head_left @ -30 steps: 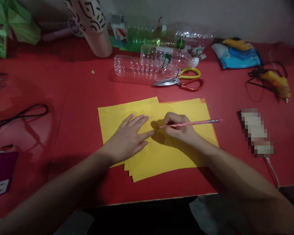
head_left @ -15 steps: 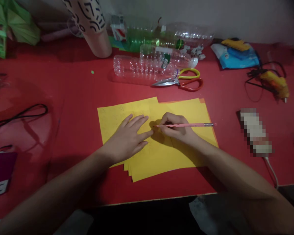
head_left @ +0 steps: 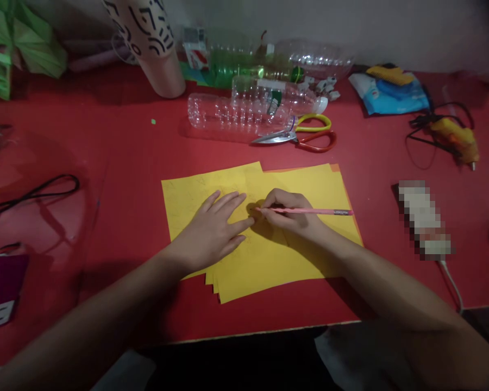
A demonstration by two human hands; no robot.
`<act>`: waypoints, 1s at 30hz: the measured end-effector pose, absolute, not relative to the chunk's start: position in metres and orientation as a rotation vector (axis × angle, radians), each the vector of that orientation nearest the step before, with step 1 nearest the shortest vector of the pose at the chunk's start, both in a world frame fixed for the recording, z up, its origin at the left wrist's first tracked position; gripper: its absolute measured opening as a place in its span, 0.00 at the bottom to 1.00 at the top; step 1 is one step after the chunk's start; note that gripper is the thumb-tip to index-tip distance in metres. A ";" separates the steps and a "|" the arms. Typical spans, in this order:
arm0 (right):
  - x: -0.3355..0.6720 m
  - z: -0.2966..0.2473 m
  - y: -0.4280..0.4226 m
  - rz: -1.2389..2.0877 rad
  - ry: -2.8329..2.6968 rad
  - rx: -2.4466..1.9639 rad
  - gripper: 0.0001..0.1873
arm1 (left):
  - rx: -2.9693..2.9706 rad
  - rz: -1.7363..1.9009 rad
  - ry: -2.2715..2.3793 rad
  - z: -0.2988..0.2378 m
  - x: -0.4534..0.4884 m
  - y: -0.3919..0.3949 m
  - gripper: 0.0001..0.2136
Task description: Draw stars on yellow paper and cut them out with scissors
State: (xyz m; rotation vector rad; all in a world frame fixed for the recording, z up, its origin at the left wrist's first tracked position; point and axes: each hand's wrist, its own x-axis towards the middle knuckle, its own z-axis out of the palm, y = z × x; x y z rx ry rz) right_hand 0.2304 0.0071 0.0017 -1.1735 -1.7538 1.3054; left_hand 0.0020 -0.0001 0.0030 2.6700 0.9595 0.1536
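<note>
Several sheets of yellow paper (head_left: 248,277) lie overlapped on the red table (head_left: 126,146); an orange edge peeks out at their right. Faint pencil marks cover the left part of the top sheets. My left hand (head_left: 214,233) rests flat on the paper with its fingers spread. Between the thumb and fingers of my right hand (head_left: 289,209) is a pink pencil (head_left: 320,211), its tip at the paper just right of my left fingertips. The pencil's eraser end points right. Shadow makes the mark under the tip hard to see.
Scissors (head_left: 315,142) with yellow and red handles lie behind the paper, beside clear plastic bottles (head_left: 236,114). A patterned tumbler (head_left: 163,70) stands back left. On the right are a glue gun (head_left: 454,138), a blue packet (head_left: 391,98) and a blurred-out device with a cord (head_left: 452,282).
The pencil in my right hand has tilted slightly and its eraser end has shifted a little left and down. My left hand stays in place on the paper.
</note>
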 end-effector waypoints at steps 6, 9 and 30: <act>0.229 0.001 0.007 1.272 -1.761 -1.214 0.07 | 2.653 0.162 0.968 0.002 0.001 -0.001 0.18; 0.229 -0.001 0.007 1.234 -1.758 -1.221 0.08 | 2.676 0.160 0.964 0.003 0.001 -0.001 0.17; 0.231 -0.001 0.006 1.104 -1.748 -1.253 0.07 | 2.683 0.189 0.960 0.001 0.000 -0.003 0.16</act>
